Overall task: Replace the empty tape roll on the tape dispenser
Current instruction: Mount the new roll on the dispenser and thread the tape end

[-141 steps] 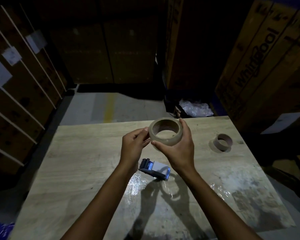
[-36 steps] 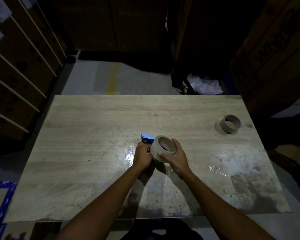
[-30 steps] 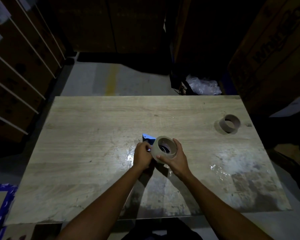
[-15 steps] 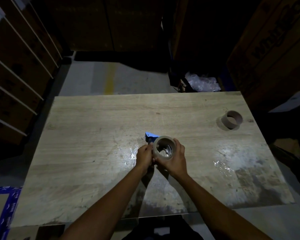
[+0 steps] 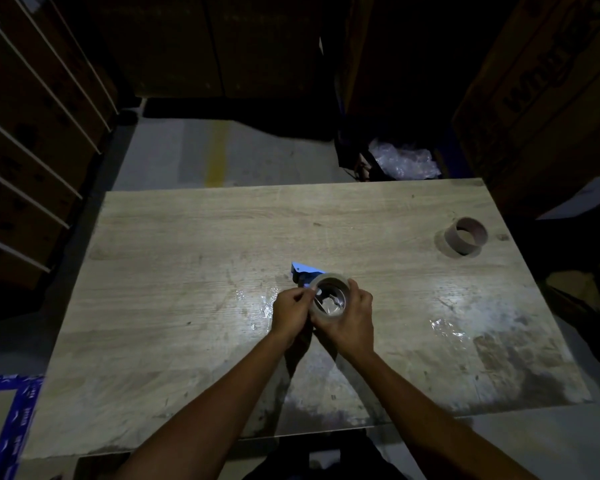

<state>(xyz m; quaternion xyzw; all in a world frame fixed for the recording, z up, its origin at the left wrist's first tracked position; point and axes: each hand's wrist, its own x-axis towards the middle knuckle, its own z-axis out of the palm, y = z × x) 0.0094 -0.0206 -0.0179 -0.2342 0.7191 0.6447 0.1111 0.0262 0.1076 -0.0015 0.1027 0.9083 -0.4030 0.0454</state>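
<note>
A full roll of clear tape (image 5: 327, 315) sits over the blue tape dispenser (image 5: 302, 274) in the middle of the wooden table (image 5: 174, 271). My right hand (image 5: 352, 320) wraps the roll from the right and below. My left hand (image 5: 290, 311) is closed at the roll's left rim, fingertips pinched there; whether it holds the dispenser or the tape end is hidden. Only the dispenser's blue far tip shows beyond the roll. The empty brown cardboard core (image 5: 465, 235) stands alone near the table's far right edge.
Large cardboard boxes (image 5: 548, 91) rise to the right and behind the table. Strapped cartons (image 5: 25, 133) line the left. A crumpled plastic bag (image 5: 404, 162) lies on the floor past the far edge. Blue tape (image 5: 13, 420) marks something at the lower left.
The roll came down from chest height onto the dispenser on the table. Over the last second both hands stayed together there, the roll tipping flatter over the dispenser.
</note>
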